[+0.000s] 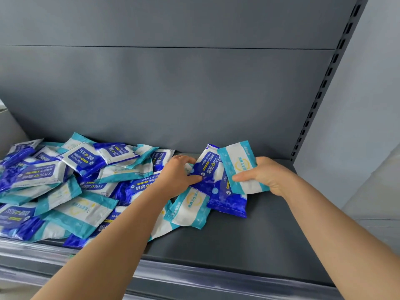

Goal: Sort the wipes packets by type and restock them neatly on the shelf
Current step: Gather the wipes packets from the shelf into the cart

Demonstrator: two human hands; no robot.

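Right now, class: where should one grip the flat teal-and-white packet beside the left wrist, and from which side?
Pinch the teal-and-white packet by its near teal seal, coming from the shelf front: that end lies free, while its far end is hidden under the left hand.

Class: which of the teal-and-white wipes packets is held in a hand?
The teal-and-white packet furthest right, gripped by the right hand; the other teal ones lie loose on the shelf.

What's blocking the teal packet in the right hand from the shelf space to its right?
Nothing visible. The right hand grips the teal packet at the pile's right edge; the shelf from there to the post shows only grey surface.
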